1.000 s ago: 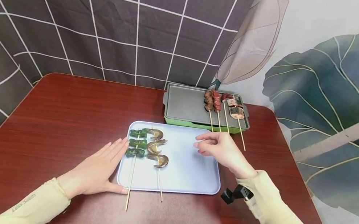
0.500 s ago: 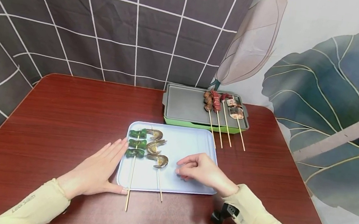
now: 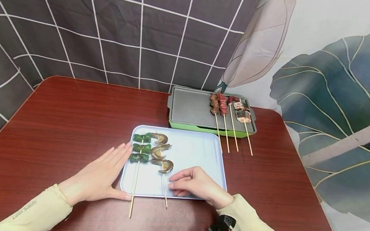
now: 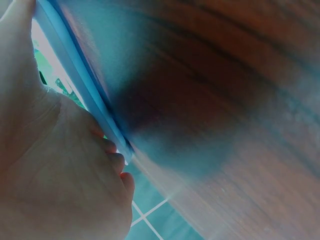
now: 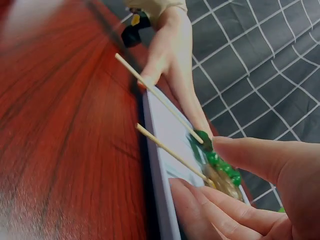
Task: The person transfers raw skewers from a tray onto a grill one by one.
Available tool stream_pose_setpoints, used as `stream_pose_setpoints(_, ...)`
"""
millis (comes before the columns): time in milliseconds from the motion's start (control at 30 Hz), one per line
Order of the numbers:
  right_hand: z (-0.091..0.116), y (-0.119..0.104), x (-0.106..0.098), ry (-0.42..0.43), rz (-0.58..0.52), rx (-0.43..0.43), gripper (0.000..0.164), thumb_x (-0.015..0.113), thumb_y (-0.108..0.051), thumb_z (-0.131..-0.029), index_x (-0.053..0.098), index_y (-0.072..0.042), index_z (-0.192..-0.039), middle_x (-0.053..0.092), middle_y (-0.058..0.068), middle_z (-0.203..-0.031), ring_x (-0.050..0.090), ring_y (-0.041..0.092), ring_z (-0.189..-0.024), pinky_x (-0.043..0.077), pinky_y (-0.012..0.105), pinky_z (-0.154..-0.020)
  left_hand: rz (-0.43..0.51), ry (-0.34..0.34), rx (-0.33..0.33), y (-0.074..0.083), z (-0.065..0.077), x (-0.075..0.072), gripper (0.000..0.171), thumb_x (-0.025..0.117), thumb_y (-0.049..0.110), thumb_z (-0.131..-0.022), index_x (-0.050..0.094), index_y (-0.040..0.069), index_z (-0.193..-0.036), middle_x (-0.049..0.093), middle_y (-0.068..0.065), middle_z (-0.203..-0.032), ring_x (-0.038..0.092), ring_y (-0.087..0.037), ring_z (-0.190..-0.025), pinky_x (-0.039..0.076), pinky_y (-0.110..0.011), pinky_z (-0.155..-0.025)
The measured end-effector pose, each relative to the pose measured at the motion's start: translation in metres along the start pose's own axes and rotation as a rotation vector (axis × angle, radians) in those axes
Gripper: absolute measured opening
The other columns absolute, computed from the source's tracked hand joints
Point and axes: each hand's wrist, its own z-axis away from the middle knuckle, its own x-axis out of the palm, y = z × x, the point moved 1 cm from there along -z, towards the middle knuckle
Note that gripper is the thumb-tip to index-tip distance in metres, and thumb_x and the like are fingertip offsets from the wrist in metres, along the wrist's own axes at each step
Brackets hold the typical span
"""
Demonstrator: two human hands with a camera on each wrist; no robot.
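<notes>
On the white tray (image 3: 201,151) lie two skewers side by side. One carries green pepper pieces (image 3: 140,147); the other, a shrimp skewer (image 3: 159,151), has its stick pointing to the near edge. My left hand (image 3: 100,176) rests along the tray's left side, fingers straight, thumb at the near corner by the pepper skewer's stick. Just right of the shrimp skewer's stick (image 5: 172,154), my right hand (image 3: 193,184) hovers low over the tray. Its thumb and fingers are apart in the right wrist view, with nothing gripped between them.
Behind the tray stands a green grill (image 3: 189,108) with a grey plate. On its right part lie several meat and fish skewers (image 3: 223,104), their sticks reaching over the front edge toward the tray. A grid-patterned cloth (image 3: 113,29) hangs behind the table.
My right hand has come from near the grill's skewer sticks, moving left and toward me, to beside the shrimp skewer's stick. The left hand stays at the tray's side.
</notes>
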Motion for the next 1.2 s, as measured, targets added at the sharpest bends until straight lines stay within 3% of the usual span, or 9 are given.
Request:
stream_pose_setpoints(567,-0.015,-0.001,0.014,-0.049,-0.135,0.041,0.023,0.072,0.001,-0.089,0.07,0.011,-0.11,0.074,0.02,-0.086,0.071,0.014,-0.065,0.062,0.029,-0.065,-0.002,0.008,0.003,0.0,0.0,0.001,0.129,0.056,0.086,-0.077,0.025,-0.011,-0.156,0.022,-0.026,-0.163,0.019,-0.038,-0.151,0.021,-0.052,-0.121)
stream_pose_setpoints(933,-0.007,0.001,0.014,-0.001,-0.19,-0.007,0.03,0.07,0.008,-0.087,0.063,0.013,-0.117,0.072,0.012,-0.083,0.068,0.013,-0.064,0.062,0.028,-0.064,0.0,0.01,0.007,0.0,0.0,0.001,0.129,0.056,0.086,-0.078,0.025,-0.012,-0.155,0.022,-0.026,-0.163,0.019,-0.039,-0.151,0.021,-0.053,-0.121)
stream_pose_setpoints(1200,0.008,-0.001,0.005,0.025,-0.182,-0.057,0.035,0.07,0.008,-0.088,0.062,0.014,-0.121,0.072,0.014,-0.087,0.067,0.013,-0.069,0.061,0.027,-0.065,-0.004,0.01,0.011,0.0,0.0,0.0,0.128,0.056,0.086,-0.078,0.026,-0.012,-0.155,0.023,-0.026,-0.162,0.02,-0.039,-0.15,0.022,-0.053,-0.121)
